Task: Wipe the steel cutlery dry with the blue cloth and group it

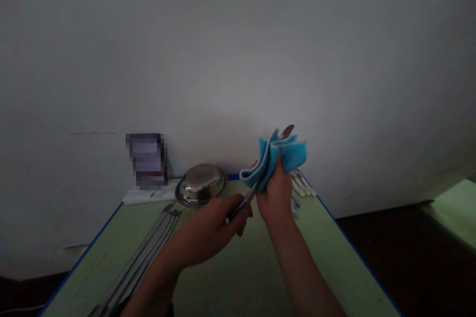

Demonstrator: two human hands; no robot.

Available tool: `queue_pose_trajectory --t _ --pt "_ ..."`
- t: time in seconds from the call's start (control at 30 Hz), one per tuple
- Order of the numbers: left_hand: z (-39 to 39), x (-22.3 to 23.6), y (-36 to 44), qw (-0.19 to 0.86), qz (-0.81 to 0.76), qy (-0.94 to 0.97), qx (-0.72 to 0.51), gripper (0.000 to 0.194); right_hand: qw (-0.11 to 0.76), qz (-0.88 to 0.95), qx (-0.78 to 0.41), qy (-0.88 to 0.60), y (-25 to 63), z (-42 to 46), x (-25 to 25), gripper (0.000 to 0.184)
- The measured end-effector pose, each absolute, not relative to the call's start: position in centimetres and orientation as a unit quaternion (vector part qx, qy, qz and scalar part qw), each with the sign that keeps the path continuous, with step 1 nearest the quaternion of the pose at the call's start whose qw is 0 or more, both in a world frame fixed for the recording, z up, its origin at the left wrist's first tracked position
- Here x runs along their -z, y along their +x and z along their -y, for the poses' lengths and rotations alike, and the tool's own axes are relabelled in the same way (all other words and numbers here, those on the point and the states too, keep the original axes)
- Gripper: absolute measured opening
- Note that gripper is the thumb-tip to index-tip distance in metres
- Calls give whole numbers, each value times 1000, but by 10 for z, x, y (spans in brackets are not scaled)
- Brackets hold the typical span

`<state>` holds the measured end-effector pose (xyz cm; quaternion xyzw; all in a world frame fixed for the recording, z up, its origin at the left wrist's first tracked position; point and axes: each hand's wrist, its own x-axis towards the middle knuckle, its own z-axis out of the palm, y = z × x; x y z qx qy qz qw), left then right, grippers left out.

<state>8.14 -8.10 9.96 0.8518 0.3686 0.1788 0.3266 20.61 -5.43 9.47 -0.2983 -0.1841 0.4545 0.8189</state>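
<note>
My left hand (211, 225) is closed around the lower end of a long, slim metal utensil (248, 197), which slants up and to the right. A folded blue cloth (273, 161) with pale edges is bunched around the utensil's upper part. My right hand (277, 190) grips the cloth from below, with the utensil running through it. Beyond the cloth pokes a narrow, rounded metal tip (287, 131). Cloth hides the middle of the utensil, so its exact kind cannot be made out. Both hands are raised over the table.
On the pale green, blue-edged table (230, 277) lie several long metal utensils (156, 237) at left. An upturned steel bowl (203, 183) sits at the back, beside a blurred dark-framed panel (148, 161) on a white strip (148, 194). White-handled pieces (303, 184) lie back right. A wall (230, 59) stands behind.
</note>
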Motion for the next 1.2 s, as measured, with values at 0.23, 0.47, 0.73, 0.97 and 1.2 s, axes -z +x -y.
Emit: queue_pose_trajectory --t 0.23,0.47,0.73,0.97,1.2 --pt "73 -101 76 356 -411 793 -275 31 729 264 -594 -214 229 55 -102 41" --pt "80 -102 75 364 -405 808 -226 32 729 199 -637 -152 234 55 -105 25" --pt "73 -98 80 265 -440 813 -273 31 625 378 -597 -332 236 51 -75 26" --pt "76 -93 88 358 -408 800 -258 34 658 332 -543 -402 245 49 -81 32" --pt "76 -83 103 299 -422 812 -273 32 765 154 -587 -214 236 42 -90 35"
